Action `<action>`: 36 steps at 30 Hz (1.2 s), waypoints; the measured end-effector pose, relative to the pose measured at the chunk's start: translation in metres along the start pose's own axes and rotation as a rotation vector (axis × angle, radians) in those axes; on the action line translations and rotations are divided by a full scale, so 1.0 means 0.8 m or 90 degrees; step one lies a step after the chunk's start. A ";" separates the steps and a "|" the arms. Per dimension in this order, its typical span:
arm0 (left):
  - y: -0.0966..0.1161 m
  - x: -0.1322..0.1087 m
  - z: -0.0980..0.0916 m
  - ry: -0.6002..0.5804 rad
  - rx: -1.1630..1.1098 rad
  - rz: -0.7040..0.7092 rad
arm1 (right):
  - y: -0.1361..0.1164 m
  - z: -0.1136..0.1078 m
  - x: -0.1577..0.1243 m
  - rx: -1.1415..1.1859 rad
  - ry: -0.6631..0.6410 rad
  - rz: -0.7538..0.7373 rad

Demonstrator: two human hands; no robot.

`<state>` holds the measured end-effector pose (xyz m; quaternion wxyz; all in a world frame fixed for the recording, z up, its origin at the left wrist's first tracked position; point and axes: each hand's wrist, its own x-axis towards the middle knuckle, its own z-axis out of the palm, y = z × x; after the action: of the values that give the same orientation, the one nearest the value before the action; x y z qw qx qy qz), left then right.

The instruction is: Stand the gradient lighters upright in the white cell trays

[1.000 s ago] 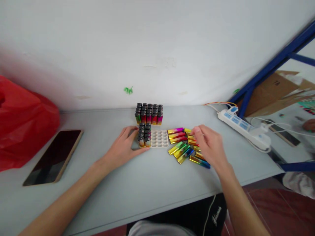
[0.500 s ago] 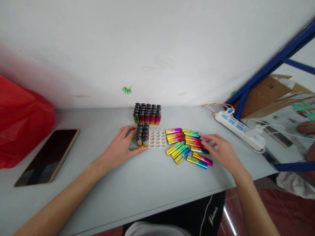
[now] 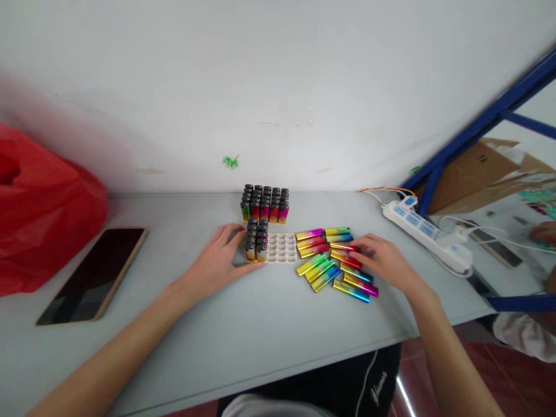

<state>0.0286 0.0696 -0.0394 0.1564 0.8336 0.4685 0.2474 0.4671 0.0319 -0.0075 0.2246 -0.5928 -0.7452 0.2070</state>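
A white tray (image 3: 282, 248) with round slots has several upright lighters (image 3: 256, 240) in its left columns. My left hand (image 3: 221, 255) rests at the tray's left side, thumb at the front edge and fingers behind, closed round that end. Right of the tray, several shiny lighters (image 3: 319, 267) lie flat in a loose pile. My right hand (image 3: 377, 258) has its fingertips on a red and yellow lighter (image 3: 344, 247) at the pile's right side. Behind the tray stands a block of upright lighters (image 3: 264, 205) with black tops.
A phone (image 3: 93, 275) and a red bag (image 3: 43, 214) are on the left. On the right lie a white power strip (image 3: 428, 231) and its cables, beside a blue metal frame (image 3: 460, 130). Beyond it are a cardboard box (image 3: 482, 174) and another person's hand (image 3: 545, 233).
My right hand has moved slightly left onto the pile, and a red lighter under its fingertips has shifted. The whole view has shifted a little. My left hand stays at the tray.
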 end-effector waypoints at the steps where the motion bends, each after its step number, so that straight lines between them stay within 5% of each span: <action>1: 0.001 0.000 0.000 -0.002 0.000 -0.001 | 0.000 0.001 0.001 0.021 0.018 0.008; 5: 0.002 0.000 -0.001 -0.005 -0.005 0.000 | -0.011 0.014 0.011 0.289 0.190 0.080; 9: 0.002 0.001 -0.001 -0.001 -0.005 0.002 | -0.059 0.033 0.037 0.692 0.372 0.093; 12: 0.002 0.001 -0.002 -0.002 -0.007 0.002 | -0.111 0.047 0.059 0.810 0.254 0.084; 17: 0.003 0.001 -0.003 0.009 -0.019 0.011 | -0.176 0.075 0.092 0.700 -0.040 0.082; 20: 0.002 0.001 -0.004 0.009 -0.025 0.012 | -0.191 0.096 0.104 0.560 -0.107 0.040; 25: -0.003 0.000 -0.011 -0.015 -0.041 0.010 | -0.188 0.120 0.091 0.436 -0.036 0.012; 36: -0.006 -0.002 -0.020 -0.032 -0.029 0.013 | -0.189 0.126 0.072 0.312 0.054 0.012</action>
<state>0.0157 0.0708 -0.0290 0.1847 0.8407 0.4497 0.2385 0.2774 0.0519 0.0025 0.3907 -0.5357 -0.6572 0.3585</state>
